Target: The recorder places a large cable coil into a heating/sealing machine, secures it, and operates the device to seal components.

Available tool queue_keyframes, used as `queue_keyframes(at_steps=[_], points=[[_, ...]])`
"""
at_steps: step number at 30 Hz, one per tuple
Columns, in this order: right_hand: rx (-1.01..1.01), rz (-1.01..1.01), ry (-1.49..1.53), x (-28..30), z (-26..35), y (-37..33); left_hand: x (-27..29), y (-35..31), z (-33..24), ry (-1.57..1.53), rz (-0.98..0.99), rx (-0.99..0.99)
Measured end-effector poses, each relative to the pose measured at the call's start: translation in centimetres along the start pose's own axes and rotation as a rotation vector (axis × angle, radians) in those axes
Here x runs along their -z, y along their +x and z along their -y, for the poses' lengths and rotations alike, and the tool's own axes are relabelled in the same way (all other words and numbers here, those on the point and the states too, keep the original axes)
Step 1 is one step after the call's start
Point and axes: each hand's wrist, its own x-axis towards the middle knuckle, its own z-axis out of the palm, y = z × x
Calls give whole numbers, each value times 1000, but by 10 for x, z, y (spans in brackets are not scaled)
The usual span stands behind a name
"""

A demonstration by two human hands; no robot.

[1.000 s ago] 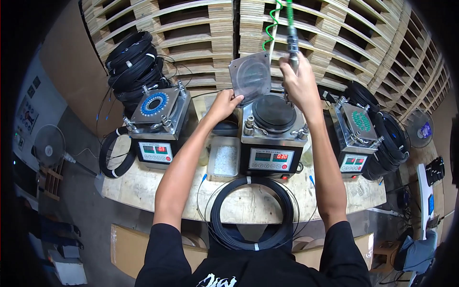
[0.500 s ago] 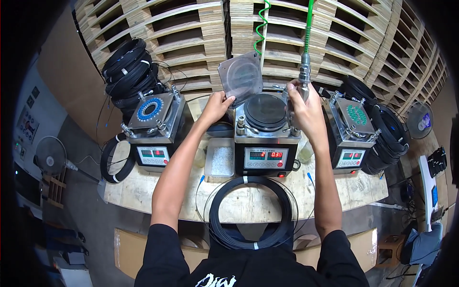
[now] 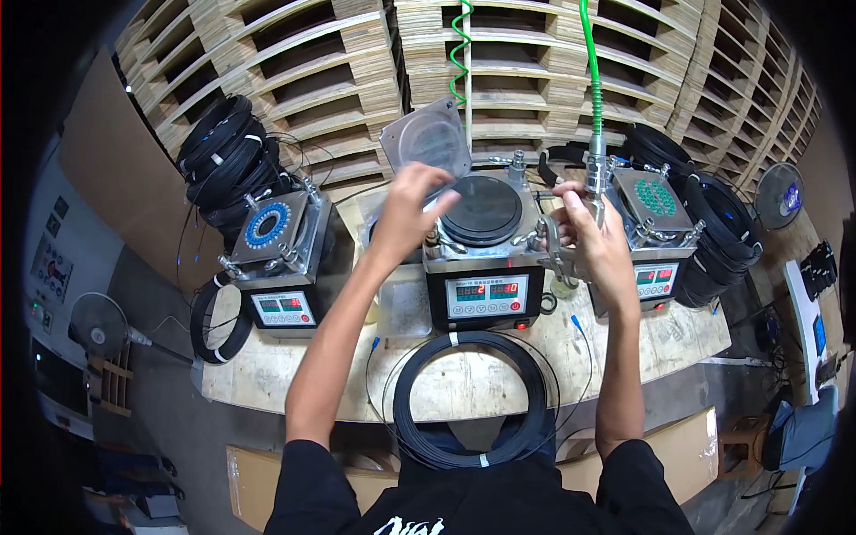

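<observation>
In my right hand [image 3: 596,245] is a metal air blow gun [image 3: 555,250], joined to a green hose [image 3: 596,98] from above. The gun is just right of the middle polishing machine [image 3: 486,294], whose round dark pad [image 3: 481,209] lies uncovered. Over the pad's left edge, my left hand [image 3: 412,209] has its thumb and fingers apart, slightly blurred. Behind it a square metal plate [image 3: 430,138] with a round face leans upright at the machine's back left; the hand overlaps its lower part, and I see no grip on it.
Similar machines stand left [image 3: 276,236] with blue connectors and right [image 3: 657,201] with green ones. A coil of black cable [image 3: 406,392] lies at the table's front edge. A clear tray [image 3: 403,308] sits left of the middle machine. Cable stacks [image 3: 227,160] and wooden pallets [image 3: 294,45] stand behind.
My left hand has come off the plate's lower left edge and moved over the pad's left side. My right hand has shifted right and lower with the blow gun. The view has shifted slightly.
</observation>
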Motion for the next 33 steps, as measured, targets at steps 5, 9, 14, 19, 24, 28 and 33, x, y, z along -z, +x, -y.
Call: queue_keyframes(at_steps=[5,9,14,19,24,28,33], points=[[-36,96,27,27,-9,-21,-16,31,-21,213,525,-234],[-107,156,72,43,-18,-38,-26,44,-11,384,744,-272],[-131,140,105,57,-29,-51,-31,48,-16,588,824,-463],[-109,112,111,61,-32,-54,-38,41,-24,729,771,-738],[-25,14,89,55,-10,-39,-12,44,-31,708,639,-450],[106,-115,19,16,26,2,-2,26,-18,351,259,-268],[331,-188,-250,-23,28,60,-18,2,-15,122,-102,63]])
